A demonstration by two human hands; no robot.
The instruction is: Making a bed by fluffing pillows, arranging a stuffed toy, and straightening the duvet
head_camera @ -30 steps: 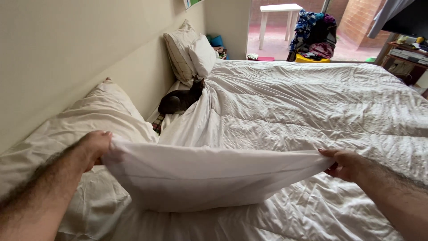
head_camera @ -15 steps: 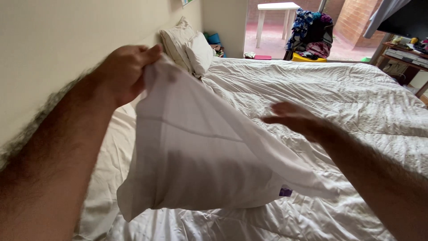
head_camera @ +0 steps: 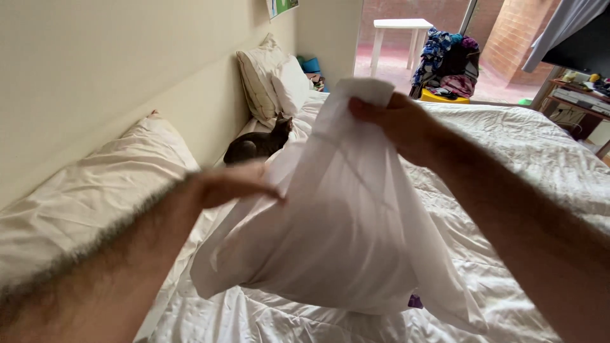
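Risen, the right hand [head_camera: 397,124] pinches the pillowcase [head_camera: 343,216] top edge; left hand [head_camera: 232,184] fingers open against its side.

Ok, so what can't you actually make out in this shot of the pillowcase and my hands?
Head view only:
- Left hand: motion-blurred; whether it grips the pillowcase or only touches it is unclear.
- Right hand: fingertips wrapped in the cloth it pinches.
- Bed: the middle is hidden behind the pillowcase.
- Cat: small, head partly behind the duvet fold.
- Shelf: cut off by the right edge.
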